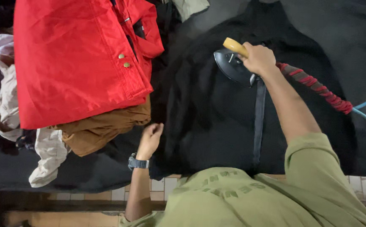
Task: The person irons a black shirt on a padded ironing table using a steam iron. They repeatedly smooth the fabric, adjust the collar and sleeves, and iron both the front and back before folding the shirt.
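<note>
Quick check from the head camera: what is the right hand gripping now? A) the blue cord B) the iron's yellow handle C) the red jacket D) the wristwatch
B: the right hand is closed around the yellow handle of the iron, which rests on the black garment.

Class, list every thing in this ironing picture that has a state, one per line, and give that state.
Iron: resting sole-down on the black garment, handle gripped.
Black garment: spread flat.
Red jacket: folded, on top of the pile, snaps undone.
Brown garment: folded, under the red jacket.
Iron cord: stretched off to the right.
Right hand: closed on the iron's handle.
Left hand: loosely curled, at the black garment's edge.
</note>
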